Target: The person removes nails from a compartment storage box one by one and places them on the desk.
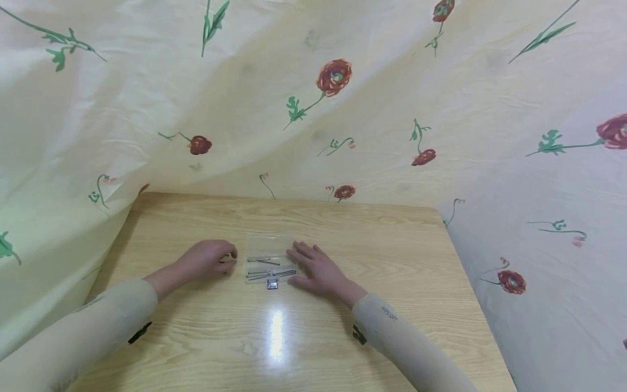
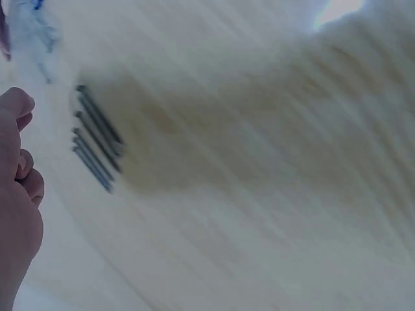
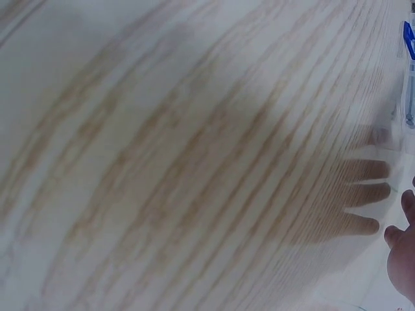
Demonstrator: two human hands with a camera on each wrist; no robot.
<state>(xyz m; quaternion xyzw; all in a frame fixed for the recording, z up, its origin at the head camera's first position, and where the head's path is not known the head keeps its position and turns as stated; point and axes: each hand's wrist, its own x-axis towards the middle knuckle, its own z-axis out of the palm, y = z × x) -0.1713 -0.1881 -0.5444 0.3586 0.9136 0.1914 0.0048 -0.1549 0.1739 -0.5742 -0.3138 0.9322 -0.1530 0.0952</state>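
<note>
**Between two hands, a clear bag of nails at mid-table**

On the wooden table, a clear plastic bag holding long nails lay between both hands. The left hand rested just beside the bag's left edge, its grip loosely curled and holding nothing. The right hand lay flat at the right edge, fingers straight and spread. A small metal clip sat at the bag's near edge. Bare wood ran toward the far and right edges, where flowered cloth hung around the table.
</note>
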